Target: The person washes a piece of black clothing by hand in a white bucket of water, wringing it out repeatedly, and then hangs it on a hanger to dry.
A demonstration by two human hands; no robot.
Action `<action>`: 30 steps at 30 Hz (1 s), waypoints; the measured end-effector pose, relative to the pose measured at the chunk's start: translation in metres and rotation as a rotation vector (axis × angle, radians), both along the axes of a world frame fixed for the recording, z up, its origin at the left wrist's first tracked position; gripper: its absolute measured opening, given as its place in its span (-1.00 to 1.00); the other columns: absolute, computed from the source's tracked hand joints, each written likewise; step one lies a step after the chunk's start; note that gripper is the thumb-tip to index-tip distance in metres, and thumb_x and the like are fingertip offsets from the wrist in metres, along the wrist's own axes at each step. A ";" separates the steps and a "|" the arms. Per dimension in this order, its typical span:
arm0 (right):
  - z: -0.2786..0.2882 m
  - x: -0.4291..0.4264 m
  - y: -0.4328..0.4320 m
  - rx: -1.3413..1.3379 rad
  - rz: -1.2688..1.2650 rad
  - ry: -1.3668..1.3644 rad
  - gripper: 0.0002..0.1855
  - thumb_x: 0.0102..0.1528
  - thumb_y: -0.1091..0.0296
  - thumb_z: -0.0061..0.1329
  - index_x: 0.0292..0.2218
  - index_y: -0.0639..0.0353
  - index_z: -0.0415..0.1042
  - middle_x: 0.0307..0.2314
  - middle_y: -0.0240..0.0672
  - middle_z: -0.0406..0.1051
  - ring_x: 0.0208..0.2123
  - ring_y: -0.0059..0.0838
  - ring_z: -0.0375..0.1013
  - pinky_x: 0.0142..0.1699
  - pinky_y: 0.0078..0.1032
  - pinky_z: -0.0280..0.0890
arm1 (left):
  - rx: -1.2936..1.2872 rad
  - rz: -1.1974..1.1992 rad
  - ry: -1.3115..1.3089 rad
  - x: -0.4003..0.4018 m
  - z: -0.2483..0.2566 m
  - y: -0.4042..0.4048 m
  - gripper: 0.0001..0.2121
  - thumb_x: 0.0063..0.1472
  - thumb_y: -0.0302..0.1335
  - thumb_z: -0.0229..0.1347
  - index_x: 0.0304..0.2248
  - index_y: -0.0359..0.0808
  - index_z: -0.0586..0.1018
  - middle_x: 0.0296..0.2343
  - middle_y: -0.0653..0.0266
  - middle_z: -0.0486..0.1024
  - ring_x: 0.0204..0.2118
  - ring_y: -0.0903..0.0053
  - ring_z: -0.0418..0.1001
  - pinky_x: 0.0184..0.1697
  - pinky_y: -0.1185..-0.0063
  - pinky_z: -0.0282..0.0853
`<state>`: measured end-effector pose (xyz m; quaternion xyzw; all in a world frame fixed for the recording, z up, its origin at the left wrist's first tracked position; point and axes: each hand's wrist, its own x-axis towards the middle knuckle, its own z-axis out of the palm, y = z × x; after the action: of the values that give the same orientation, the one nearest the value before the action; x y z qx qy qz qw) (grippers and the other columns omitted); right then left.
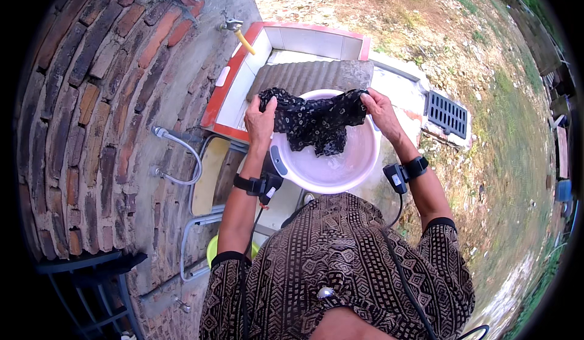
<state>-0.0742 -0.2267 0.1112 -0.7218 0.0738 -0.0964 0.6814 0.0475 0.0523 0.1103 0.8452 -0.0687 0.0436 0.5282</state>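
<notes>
A black patterned cloth (315, 118) is stretched between my two hands above a pale plastic basin (292, 157). My left hand (261, 120) pinches its left end between thumb and fingers. The opposite end is gripped by my right hand (379, 111), past the basin's right side. The cloth's middle sags into the basin, over cloudy water (328, 171). Whether its lowest edge touches the water I cannot tell. Behind the cloth, a ridged washboard slab (315, 73) lies in a white-tiled sink with a red rim (228, 80).
A tap with a yellow hose (244, 41) juts from the wall at the sink's left. Below it, a flexible metal hose (198, 166) curves out of the brick wall (105, 112). A chair (210, 176) stands at my left, near a yellow-green basin (212, 248). A drain grate (447, 113) lies at right.
</notes>
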 end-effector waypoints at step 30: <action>0.056 0.032 0.027 -0.084 -0.072 -0.022 -0.54 0.09 0.25 0.00 -0.06 0.28 0.18 -0.40 -0.22 0.32 -0.35 -0.54 0.36 -0.34 -0.65 0.35 | -0.423 -0.719 0.277 -0.053 0.021 -0.063 -0.76 0.16 -0.50 0.07 -0.18 -0.42 0.49 -0.42 0.39 0.49 -0.38 0.74 0.40 -0.26 0.69 0.36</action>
<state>-0.0423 -0.1998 0.1669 -0.7456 0.0883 -0.1317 0.6473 -0.0057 -0.0110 0.1315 0.6387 -0.2768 -0.2437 0.6753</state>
